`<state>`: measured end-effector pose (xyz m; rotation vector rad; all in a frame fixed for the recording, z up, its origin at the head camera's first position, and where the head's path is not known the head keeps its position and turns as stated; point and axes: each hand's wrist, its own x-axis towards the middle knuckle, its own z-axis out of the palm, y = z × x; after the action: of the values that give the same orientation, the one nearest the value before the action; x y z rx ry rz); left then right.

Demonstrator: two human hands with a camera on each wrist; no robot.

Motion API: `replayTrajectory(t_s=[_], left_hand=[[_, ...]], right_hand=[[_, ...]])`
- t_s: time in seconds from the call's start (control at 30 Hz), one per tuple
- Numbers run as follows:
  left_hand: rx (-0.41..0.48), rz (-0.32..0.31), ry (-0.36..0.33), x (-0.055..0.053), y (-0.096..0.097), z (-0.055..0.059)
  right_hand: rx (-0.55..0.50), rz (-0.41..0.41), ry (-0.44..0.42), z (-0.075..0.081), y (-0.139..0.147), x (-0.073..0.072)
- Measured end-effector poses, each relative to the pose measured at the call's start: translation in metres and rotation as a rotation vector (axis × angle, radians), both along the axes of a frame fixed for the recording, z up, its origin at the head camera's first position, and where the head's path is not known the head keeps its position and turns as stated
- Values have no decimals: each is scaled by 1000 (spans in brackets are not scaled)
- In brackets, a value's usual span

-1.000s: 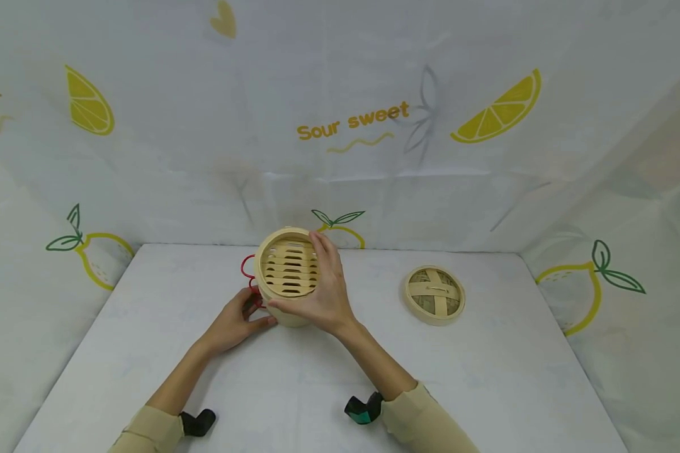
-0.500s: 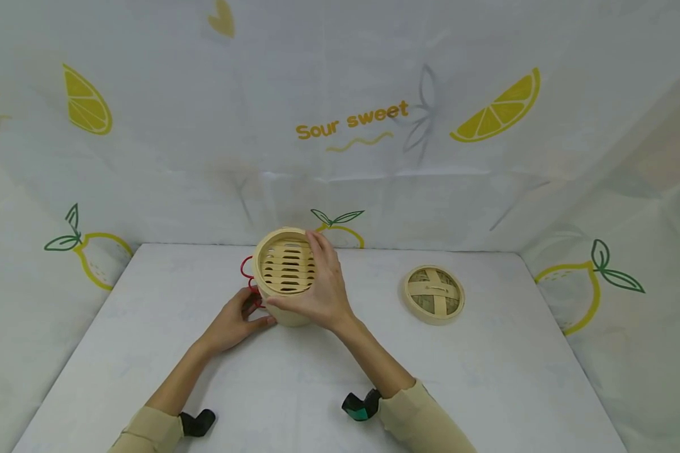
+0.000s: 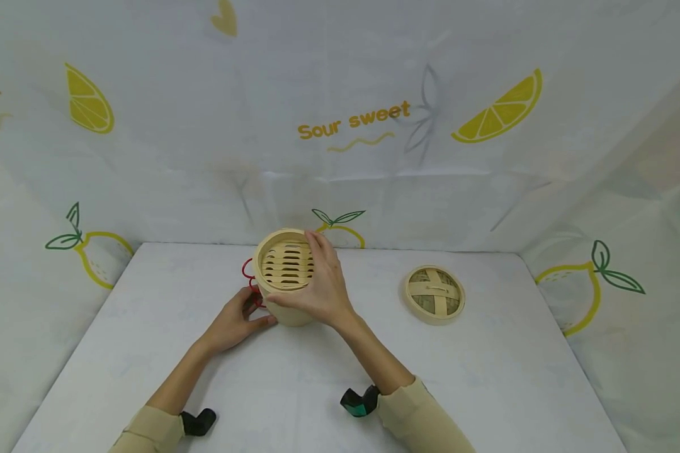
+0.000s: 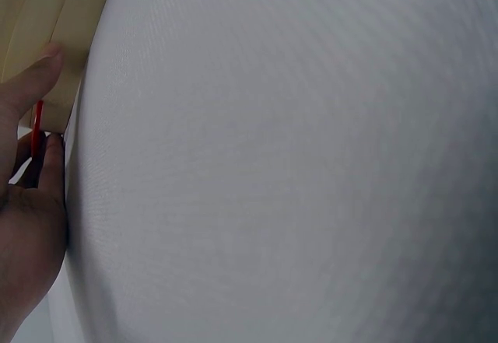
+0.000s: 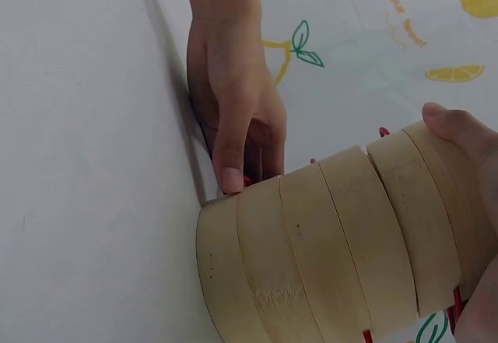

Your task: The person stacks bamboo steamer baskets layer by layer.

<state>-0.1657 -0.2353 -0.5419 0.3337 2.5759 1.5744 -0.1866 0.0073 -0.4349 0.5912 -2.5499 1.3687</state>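
1 steamer stack [image 3: 284, 280] stands in your grip, right hand [image 3: 325, 289] with fingers wide around its top, left hand [image 3: 232, 324] with fingers curled against its base.

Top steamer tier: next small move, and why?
Probably ease the top tier flush with the right hand: it already grips that tier, whose edge looks slightly offset from the middle tier at a dark seam. The left hand is at the bottom tier, placed to steady it.
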Motion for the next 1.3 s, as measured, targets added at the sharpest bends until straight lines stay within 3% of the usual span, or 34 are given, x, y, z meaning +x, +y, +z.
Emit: replayTrajectory(t_s=[0.53, 0.97, 1.3], left_hand=[[9, -1, -5, 0, 1, 1], [-41, -8, 11, 2, 0, 6], [-23, -6, -21, 1, -1, 4]], right_hand=[[79, -1, -66, 5, -2, -4], [95, 11, -105, 9, -2, -3], [118, 9, -111, 10, -2, -3]])
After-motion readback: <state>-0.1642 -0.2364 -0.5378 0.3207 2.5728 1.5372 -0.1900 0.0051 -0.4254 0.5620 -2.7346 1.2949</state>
